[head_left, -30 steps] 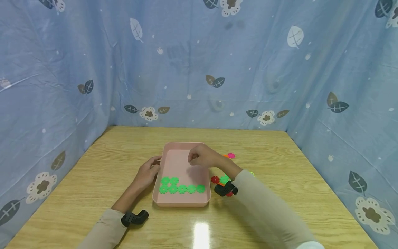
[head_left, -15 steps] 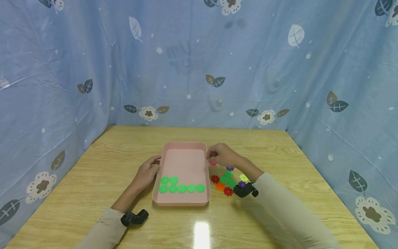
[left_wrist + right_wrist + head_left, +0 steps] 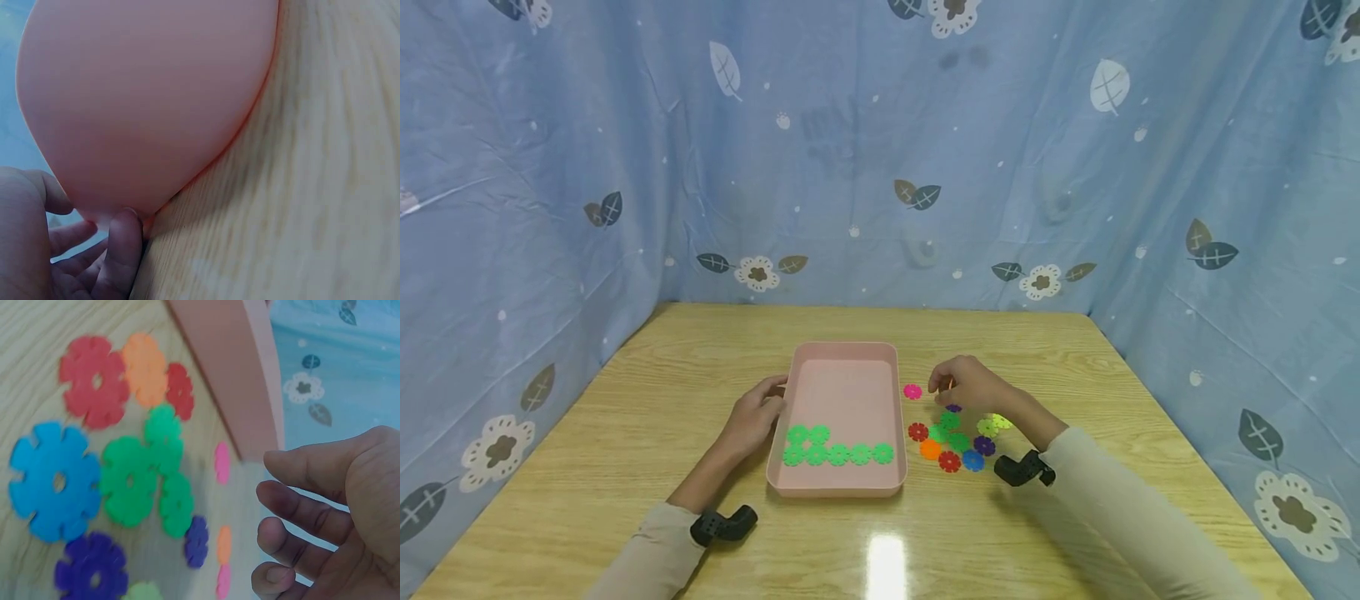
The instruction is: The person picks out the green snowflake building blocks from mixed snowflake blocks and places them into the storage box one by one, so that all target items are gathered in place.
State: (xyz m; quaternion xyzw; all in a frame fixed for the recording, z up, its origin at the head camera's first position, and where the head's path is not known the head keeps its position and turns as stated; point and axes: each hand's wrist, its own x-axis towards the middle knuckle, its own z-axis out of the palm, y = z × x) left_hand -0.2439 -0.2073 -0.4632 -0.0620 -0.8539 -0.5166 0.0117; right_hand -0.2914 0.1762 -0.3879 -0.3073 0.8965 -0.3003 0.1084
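A pink tray (image 3: pixel 842 396) is set flat on the wooden bench (image 3: pixel 715 343). Seven green discs (image 3: pixel 838 455), flower-shaped, are laid in its near end: five in a row along the near wall, two in a second row behind at the left. The tray's left outer wall is touched by the left hand (image 3: pixel 756 421); its fingers (image 3: pixel 125 240) are slightly bent, thumb and fingertips rested against the outside. The right hand (image 3: pixel 968 385) is held to the right of the tray, apart from its wall; its fingers (image 3: pixel 300 506) are loosely bent and spread from the thumb, nothing pinched. Between them an orange disc (image 3: pixel 951 384) is glimpsed in the head view; in the right wrist view it is shown on the bench, a pink disc (image 3: pixel 223 581) beside it. Another pink disc (image 3: pixel 912 392) and a red disc (image 3: pixel 918 432) are noted just beside the tray's right wall. Farther right of the tray are scattered three green discs, a second orange disc (image 3: pixel 930 450), a second red disc (image 3: pixel 950 462), a blue disc (image 3: pixel 973 460), two purple discs (image 3: pixel 985 446) and, outermost, yellow-green discs (image 3: pixel 987 427). Behind the tray, a blue printed curtain (image 3: pixel 850 158) is hung.
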